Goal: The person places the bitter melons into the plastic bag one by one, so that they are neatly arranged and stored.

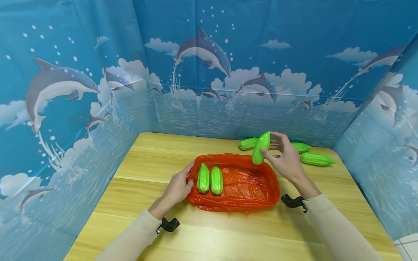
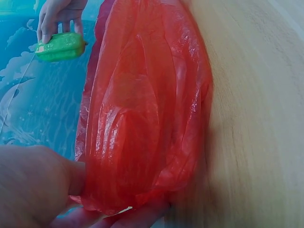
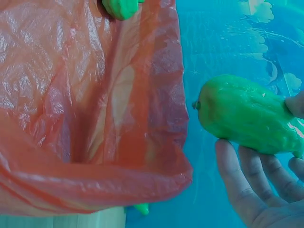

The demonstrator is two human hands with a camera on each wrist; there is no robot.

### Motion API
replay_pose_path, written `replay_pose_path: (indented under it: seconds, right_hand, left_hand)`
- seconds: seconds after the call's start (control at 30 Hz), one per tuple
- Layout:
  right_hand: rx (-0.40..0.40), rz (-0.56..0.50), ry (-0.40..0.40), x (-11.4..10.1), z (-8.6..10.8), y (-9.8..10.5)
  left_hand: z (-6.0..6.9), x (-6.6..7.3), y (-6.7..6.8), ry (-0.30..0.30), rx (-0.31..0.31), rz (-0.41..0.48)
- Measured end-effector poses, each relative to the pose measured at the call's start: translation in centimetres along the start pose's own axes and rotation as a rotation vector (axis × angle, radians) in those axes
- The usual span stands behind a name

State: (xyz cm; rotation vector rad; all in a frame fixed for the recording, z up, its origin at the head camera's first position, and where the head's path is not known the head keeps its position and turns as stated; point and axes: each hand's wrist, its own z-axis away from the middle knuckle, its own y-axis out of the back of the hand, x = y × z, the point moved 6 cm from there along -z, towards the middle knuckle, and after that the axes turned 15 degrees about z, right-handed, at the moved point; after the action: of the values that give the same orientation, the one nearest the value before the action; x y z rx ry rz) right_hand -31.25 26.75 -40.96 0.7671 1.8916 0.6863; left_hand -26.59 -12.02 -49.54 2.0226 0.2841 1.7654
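The right hand (image 1: pixel 287 159) pinches a green fruit (image 1: pixel 260 149) at the hand's ten o'clock (tapering toward one). The left hand (image 1: pixel 177 187) grips the red container (image 1: pixel 235 204) at nine o'clock.

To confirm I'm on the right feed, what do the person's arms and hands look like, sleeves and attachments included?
The left hand and right hand are ungloved. The left sleeve and right sleeve are plain pale beige, ending near the wrists. A small, curved black fitting with a silvery piece sits beside the left cuff and another beside the right.
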Motion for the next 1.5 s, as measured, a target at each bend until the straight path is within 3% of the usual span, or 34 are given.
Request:
replay_pose_path:
  seconds: [0.37,1.5]
  right_hand:
    - [-0.104,0.030,-0.010,-0.4,0.1,-1.5]
    - [-0.260,0.024,-0.023,-1.5,0.9,-4.1]
  left_hand:
    - [0.1,-0.1,-0.1,0.007,-0.006,0.024]
    - [0.3,-0.1,-0.3,0.014,-0.012,0.020]
